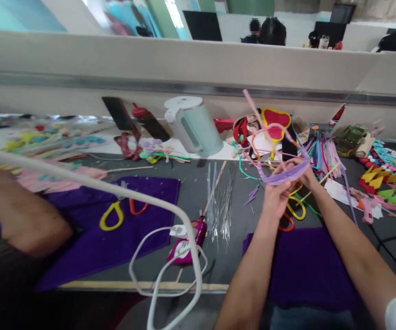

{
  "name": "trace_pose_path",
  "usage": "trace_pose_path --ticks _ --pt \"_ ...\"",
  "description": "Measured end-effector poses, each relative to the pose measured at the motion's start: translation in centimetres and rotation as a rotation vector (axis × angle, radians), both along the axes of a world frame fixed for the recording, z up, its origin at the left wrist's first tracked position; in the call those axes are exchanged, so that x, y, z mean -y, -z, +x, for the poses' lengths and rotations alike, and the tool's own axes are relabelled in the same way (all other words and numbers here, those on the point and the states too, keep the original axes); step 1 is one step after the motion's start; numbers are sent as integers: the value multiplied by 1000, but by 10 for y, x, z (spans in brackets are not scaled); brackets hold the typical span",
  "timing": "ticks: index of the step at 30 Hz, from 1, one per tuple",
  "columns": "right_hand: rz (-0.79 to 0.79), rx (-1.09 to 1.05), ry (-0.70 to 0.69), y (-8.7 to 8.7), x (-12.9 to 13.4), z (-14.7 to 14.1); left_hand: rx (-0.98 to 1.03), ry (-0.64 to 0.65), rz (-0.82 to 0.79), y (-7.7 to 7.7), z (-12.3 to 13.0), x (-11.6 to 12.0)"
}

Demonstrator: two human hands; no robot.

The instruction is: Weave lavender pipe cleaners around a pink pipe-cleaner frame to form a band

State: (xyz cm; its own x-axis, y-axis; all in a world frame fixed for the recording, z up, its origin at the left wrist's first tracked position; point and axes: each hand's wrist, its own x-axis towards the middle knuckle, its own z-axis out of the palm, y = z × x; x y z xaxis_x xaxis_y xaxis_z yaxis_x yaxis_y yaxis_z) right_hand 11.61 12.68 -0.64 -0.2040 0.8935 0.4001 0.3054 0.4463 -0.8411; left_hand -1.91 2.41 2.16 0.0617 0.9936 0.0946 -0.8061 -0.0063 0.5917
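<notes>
A loop of fuzzy pipe cleaners, mostly purple with pink and orange stretches, is raised over the table at the right. One pink end sticks up toward the back. My left hand pinches the purple band from below. At its right side my right hand has its fingers closed on the same band; some of those fingers are hidden behind it. Under my wrists lie scissors with one yellow and one red handle, partly covered. A folded purple cloth lies between my forearms.
A co-worker's arm rests at the left by a purple cloth and scissors. A white tube crosses in front. Beyond are silver wires, a magenta device and a kettle. A pink glue gun lies right.
</notes>
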Motion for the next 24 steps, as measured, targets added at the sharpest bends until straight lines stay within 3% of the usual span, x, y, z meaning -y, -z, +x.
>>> trace_pose_path --ticks 2,6,11,15,18,22,24 --pt "89 227 -234 7 4 -27 11 126 -24 -6 10 13" --pt "269 642 -463 10 14 -77 32 373 -15 -14 18 28" --pt "352 911 -521 2 26 -110 90 400 25 -16 15 28" --pt "402 949 -533 5 29 -115 80 419 25 -15 16 25" --pt "378 795 -408 4 22 -109 86 416 26 -15 16 25" --pt "90 521 32 -2 -1 -88 100 402 31 -14 14 25" --pt "-42 527 40 -2 -12 -79 100 388 33 -13 14 25"
